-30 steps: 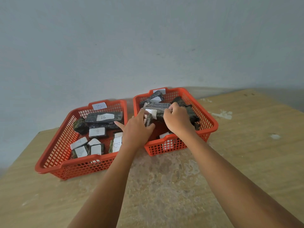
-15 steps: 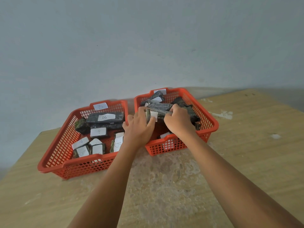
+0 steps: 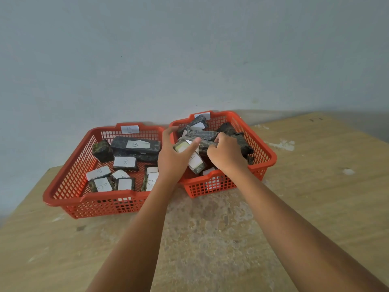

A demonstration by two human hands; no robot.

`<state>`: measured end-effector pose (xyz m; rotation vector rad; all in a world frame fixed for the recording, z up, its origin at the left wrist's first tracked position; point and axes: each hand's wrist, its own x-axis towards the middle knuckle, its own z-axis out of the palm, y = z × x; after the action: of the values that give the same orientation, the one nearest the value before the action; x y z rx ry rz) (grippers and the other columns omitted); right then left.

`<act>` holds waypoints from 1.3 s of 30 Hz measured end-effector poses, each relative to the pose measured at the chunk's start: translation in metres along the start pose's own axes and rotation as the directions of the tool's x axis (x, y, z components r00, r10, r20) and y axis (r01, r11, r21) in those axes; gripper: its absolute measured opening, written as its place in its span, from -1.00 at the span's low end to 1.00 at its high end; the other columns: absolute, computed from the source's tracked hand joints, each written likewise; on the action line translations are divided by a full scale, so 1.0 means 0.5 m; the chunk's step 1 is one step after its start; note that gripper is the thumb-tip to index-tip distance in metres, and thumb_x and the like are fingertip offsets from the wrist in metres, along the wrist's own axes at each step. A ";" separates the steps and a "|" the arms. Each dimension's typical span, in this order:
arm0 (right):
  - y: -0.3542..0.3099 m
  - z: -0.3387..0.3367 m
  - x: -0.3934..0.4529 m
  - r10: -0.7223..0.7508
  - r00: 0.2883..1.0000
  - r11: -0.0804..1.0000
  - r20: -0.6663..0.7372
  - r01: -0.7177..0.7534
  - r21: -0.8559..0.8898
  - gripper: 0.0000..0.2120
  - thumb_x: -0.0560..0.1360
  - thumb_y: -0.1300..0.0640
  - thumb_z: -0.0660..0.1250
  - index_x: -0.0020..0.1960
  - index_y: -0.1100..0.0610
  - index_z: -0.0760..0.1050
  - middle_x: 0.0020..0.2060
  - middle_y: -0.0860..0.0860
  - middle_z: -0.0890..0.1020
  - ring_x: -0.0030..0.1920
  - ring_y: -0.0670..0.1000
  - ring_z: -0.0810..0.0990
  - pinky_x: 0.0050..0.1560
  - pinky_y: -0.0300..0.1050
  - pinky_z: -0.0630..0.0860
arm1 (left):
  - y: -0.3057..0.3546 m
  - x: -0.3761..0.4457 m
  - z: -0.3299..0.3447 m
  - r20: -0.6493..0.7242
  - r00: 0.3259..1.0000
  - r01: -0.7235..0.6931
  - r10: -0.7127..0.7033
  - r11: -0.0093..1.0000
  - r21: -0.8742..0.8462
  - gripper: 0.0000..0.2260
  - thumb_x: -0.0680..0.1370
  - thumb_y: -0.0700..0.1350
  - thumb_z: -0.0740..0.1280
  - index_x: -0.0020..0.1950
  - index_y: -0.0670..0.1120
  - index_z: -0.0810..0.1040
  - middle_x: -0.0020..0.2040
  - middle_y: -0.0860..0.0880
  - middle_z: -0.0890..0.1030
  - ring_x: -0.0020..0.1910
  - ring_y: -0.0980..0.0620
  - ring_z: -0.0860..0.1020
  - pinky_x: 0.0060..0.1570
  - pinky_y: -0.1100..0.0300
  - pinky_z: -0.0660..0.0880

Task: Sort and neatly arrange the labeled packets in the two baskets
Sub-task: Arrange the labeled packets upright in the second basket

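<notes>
Two orange mesh baskets stand side by side against the wall. The left basket [image 3: 69, 186] carries a "B" tag and holds several dark packets with white labels, such as a long one marked B [image 3: 135, 144]. The right basket [image 3: 267, 157] holds a loose pile of dark packets. Both my hands are over its left half. My left hand [image 3: 171, 160] grips the pale end of a long dark packet [image 3: 205, 143], and my right hand [image 3: 226, 153] grips the same packet further along. A smaller labeled packet [image 3: 195, 163] leans beneath them.
The baskets sit at the back of a worn wooden table [image 3: 210, 239] with its right edge running off frame. A plain pale wall rises right behind them. White paint flecks [image 3: 282, 144] mark the tabletop to the right of the baskets.
My left hand has risen from the basket's near rim and closed on the end of the long packet. The right hand has stayed on the packet.
</notes>
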<state>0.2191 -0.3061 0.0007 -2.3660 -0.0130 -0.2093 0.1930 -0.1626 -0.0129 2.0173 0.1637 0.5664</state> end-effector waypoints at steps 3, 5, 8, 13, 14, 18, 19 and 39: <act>0.002 0.002 0.002 -0.005 1.000 1.000 -0.008 0.005 0.000 -0.75 0.57 0.11 0.19 0.22 0.12 0.45 0.09 0.08 0.55 0.11 0.11 0.56 -0.11 0.04 0.44 | -0.004 0.005 0.003 0.011 1.000 0.017 -0.018 0.999 0.029 -0.66 0.57 0.30 0.32 0.30 0.24 0.45 0.04 0.28 0.55 0.04 0.16 0.57 -0.01 0.17 0.49; 0.002 0.002 0.003 -0.008 1.000 1.000 -0.015 0.008 -0.001 -0.77 0.56 0.11 0.20 0.19 0.12 0.46 0.07 0.08 0.56 0.09 0.11 0.57 -0.11 0.04 0.46 | -0.007 0.006 0.003 0.031 0.999 0.011 -0.013 0.999 0.053 -0.75 0.60 0.28 0.28 0.22 0.25 0.50 0.01 0.28 0.57 0.03 0.21 0.56 -0.05 0.23 0.48; 0.001 0.001 0.001 -0.004 1.000 1.000 -0.009 0.004 0.000 -0.75 0.56 0.12 0.19 0.21 0.13 0.46 0.08 0.08 0.55 0.10 0.11 0.56 -0.08 0.05 0.48 | -0.016 0.011 0.003 0.058 0.998 -0.004 0.000 0.997 0.073 -0.70 0.61 0.30 0.24 0.22 0.21 0.58 0.09 0.23 0.64 0.09 0.18 0.56 0.04 0.19 0.48; 0.000 -0.002 -0.002 -0.018 1.000 1.000 -0.016 0.018 -0.007 -0.74 0.58 0.12 0.20 0.25 0.14 0.45 0.11 0.08 0.53 0.13 0.11 0.55 -0.10 0.02 0.42 | -0.014 0.011 -0.001 0.071 0.997 -0.006 -0.002 0.994 0.105 -0.65 0.60 0.33 0.24 0.19 0.18 0.64 -0.05 0.16 0.68 -0.09 0.14 0.60 -0.19 0.24 0.42; 0.000 -0.002 -0.002 -0.021 1.000 1.000 -0.017 0.020 -0.009 -0.73 0.58 0.12 0.20 0.26 0.14 0.45 0.12 0.08 0.53 0.13 0.11 0.54 -0.11 0.01 0.40 | -0.011 0.011 -0.003 0.073 0.997 -0.004 -0.005 0.993 0.114 -0.66 0.59 0.34 0.25 0.18 0.18 0.64 -0.07 0.17 0.68 -0.11 0.14 0.61 -0.19 0.23 0.43; -0.002 -0.003 -0.006 -0.022 1.000 1.000 -0.020 0.021 -0.017 -0.73 0.59 0.12 0.19 0.26 0.13 0.44 0.07 0.05 0.49 0.13 0.10 0.53 -0.11 0.01 0.38 | -0.017 0.016 -0.010 0.100 0.995 0.005 -0.020 0.989 0.148 -0.71 0.54 0.41 0.23 0.03 0.29 0.61 -0.16 0.19 0.68 -0.13 0.11 0.65 -0.07 0.04 0.60; -0.003 -0.004 -0.007 -0.021 1.000 1.000 -0.021 0.021 -0.018 -0.73 0.59 0.12 0.19 0.26 0.13 0.44 0.05 0.04 0.46 0.12 0.10 0.53 -0.10 0.01 0.39 | -0.017 0.016 -0.013 0.104 0.994 0.006 -0.023 0.987 0.161 -0.71 0.52 0.44 0.22 -0.02 0.31 0.59 -0.17 0.19 0.67 -0.13 0.10 0.66 -0.01 -0.03 0.62; -0.004 -0.003 -0.009 -0.122 0.979 0.979 0.163 0.145 -0.140 -0.72 0.42 0.07 0.27 -0.42 0.11 0.34 -0.56 -0.02 0.34 -0.56 -0.01 0.30 -0.41 -0.12 0.40 | 0.016 0.087 -0.228 0.397 0.836 -0.088 -0.378 0.621 0.779 -0.69 0.68 0.06 0.26 0.38 0.00 0.55 0.33 -0.06 0.58 0.30 -0.11 0.54 0.10 0.13 0.56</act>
<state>0.2140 -0.3055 0.0023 -2.5296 -0.2390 -0.0946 0.1786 -0.0609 0.0531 2.8964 0.2718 -0.2873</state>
